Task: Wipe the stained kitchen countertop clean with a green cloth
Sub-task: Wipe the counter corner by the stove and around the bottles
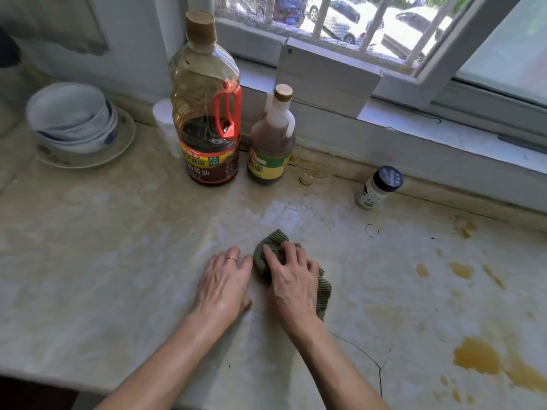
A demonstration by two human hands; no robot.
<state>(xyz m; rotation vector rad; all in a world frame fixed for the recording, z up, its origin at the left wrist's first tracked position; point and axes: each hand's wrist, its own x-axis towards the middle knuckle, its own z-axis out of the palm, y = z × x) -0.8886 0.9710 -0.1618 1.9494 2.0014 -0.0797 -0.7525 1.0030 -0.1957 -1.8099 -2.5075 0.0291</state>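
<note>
Where right hand (291, 279) grips, ribbed green cloth (273, 238) bunches.

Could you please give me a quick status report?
Right hand grips green cloth; left hand flat on countertop. Amber stains unwiped at right. Spice jar stands back, apart.

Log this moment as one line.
right hand: holds green cloth | left hand: flat on countertop | yellow stains: right side, unwiped

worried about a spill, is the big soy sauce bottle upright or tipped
Upright. The soy sauce bottle stands on its base on the countertop, cap on top.
</note>
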